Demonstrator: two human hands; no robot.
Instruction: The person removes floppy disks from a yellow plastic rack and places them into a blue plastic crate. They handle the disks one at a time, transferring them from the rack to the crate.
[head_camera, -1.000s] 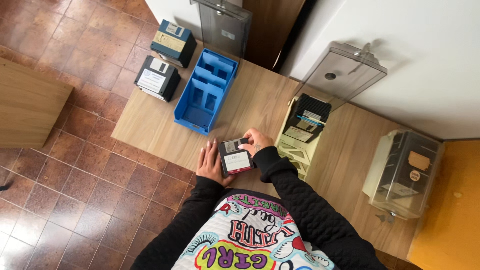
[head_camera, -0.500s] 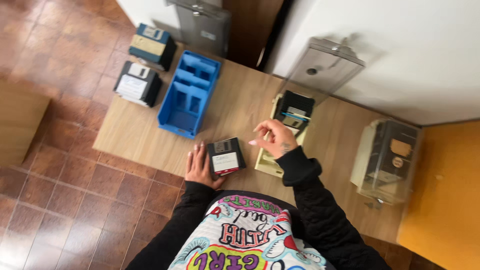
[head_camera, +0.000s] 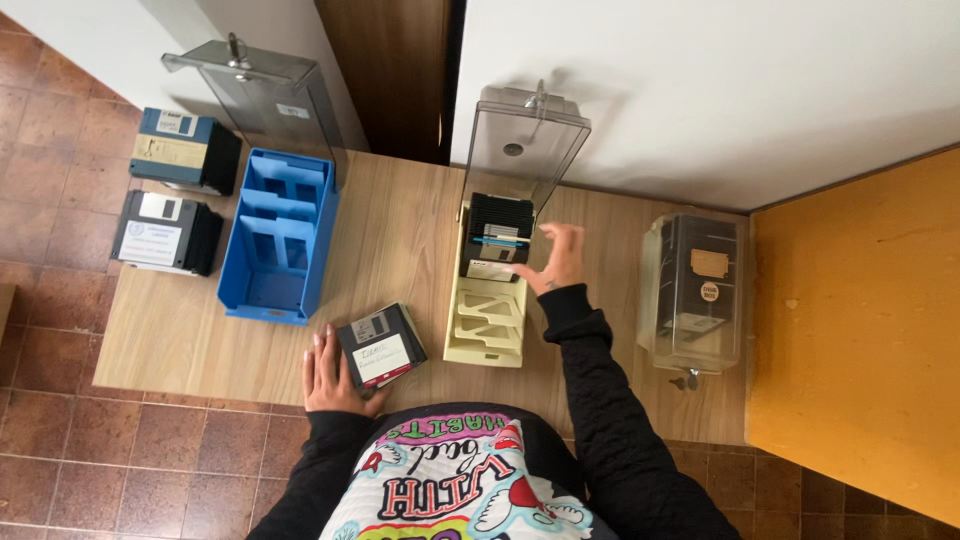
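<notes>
My left hand (head_camera: 330, 375) rests on the wooden table (head_camera: 400, 240) near its front edge, holding a small stack of black floppy disks (head_camera: 380, 345) with a white label on top. My right hand (head_camera: 555, 262) hovers with fingers spread beside a row of black floppy disks (head_camera: 498, 235) standing in a beige disk box (head_camera: 485, 320). The clear lid (head_camera: 525, 140) of that box stands open against the wall. Nothing is in my right hand.
An open blue disk box (head_camera: 275, 235) with empty dividers stands at the left, its smoky lid (head_camera: 265, 90) raised. Two stacks of floppy disks (head_camera: 185, 150) (head_camera: 165, 232) lie left of it. A closed clear disk box (head_camera: 695, 290) sits at the right, next to an orange panel (head_camera: 860, 330).
My right hand left the stack at the front edge and moved up to the beige box, where it now hovers with nothing in it. My left hand stayed on the stack.
</notes>
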